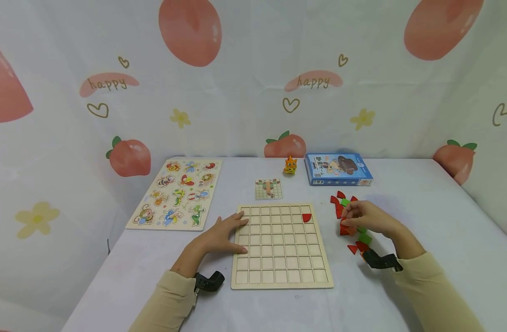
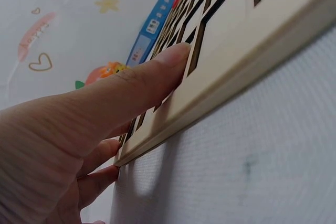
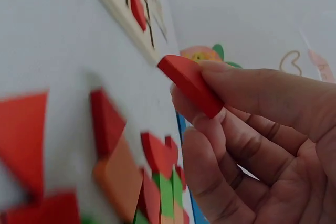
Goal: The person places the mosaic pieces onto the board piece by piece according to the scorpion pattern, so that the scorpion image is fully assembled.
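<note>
A wooden grid board (image 1: 285,285) lies flat on the table, with one red rounded-edge block (image 1: 306,217) in a cell near its top right. My left hand (image 1: 224,235) rests on the board's left edge, thumb and fingers spread; in the left wrist view the thumb (image 2: 142,80) presses on the board's face. Over the pile of blocks, my right hand (image 1: 367,216) pinches a red block (image 3: 191,85) between thumb and fingers, clear of the table. Beneath it lie loose red blocks (image 1: 344,229), green blocks (image 1: 365,238) and an orange block (image 3: 122,179).
Behind the board lies a small pattern card (image 1: 268,196). An orange toy figure (image 1: 290,165) and a blue box (image 1: 339,169) stand at the back. To the left is a board with animal pictures (image 1: 174,196). A printed cloth (image 1: 237,115) hangs behind the table.
</note>
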Tool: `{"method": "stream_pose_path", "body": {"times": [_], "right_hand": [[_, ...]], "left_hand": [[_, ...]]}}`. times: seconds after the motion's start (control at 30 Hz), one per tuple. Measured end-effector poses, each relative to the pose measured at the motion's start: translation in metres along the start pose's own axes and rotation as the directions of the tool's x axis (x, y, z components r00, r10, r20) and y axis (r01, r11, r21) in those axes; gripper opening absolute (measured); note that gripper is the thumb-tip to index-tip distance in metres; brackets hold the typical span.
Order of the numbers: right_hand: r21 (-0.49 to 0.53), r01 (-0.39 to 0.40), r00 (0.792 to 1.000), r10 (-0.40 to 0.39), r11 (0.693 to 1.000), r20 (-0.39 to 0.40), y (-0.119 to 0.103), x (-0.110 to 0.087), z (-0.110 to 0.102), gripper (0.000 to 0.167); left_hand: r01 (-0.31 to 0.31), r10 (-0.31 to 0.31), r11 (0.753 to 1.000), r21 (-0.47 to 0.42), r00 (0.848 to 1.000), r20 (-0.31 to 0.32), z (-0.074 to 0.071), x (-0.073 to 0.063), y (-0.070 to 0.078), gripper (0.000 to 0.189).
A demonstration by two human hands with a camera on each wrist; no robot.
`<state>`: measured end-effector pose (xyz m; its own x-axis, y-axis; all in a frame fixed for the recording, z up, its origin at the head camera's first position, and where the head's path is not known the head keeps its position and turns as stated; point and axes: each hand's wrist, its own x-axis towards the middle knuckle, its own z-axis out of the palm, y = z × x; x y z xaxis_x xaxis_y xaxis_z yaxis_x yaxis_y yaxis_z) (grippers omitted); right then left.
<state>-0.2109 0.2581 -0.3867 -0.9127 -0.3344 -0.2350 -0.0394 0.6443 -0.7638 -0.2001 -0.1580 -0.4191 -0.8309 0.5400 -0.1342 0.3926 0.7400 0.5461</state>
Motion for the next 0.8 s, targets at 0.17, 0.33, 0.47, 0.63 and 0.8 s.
{"method": "stream_pose_path", "body": {"times": [0.17,0.33,0.47,0.63,0.8], "right_hand": [[0.024,0.046,0.999,-0.046,0.999,-0.013,-0.010,0.015,0.004,0.032],[0.056,0.085,0.996,-0.084,0.995,-0.022,-0.017,0.027,0.009,0.029],[0.087,0.096,0.995,-0.094,0.992,-0.025,-0.022,0.034,0.012,0.028],[0.139,0.123,0.992,-0.121,0.983,-0.022,-0.026,0.045,0.017,0.026],[0.172,0.133,0.991,-0.129,0.976,-0.034,-0.028,0.057,0.023,0.026]], "left_hand": [[-0.003,0.003,1.000,-0.003,1.000,-0.004,0.000,0.000,0.000,0.084],[-0.001,0.001,1.000,-0.006,1.000,-0.003,0.000,0.000,0.000,0.084],[0.001,-0.001,1.000,-0.009,1.000,-0.002,0.000,0.000,0.000,0.084],[0.002,-0.002,1.000,-0.002,1.000,-0.003,0.000,0.000,0.000,0.085],[0.003,-0.003,1.000,-0.005,1.000,0.000,0.000,0.000,-0.001,0.085]]}}
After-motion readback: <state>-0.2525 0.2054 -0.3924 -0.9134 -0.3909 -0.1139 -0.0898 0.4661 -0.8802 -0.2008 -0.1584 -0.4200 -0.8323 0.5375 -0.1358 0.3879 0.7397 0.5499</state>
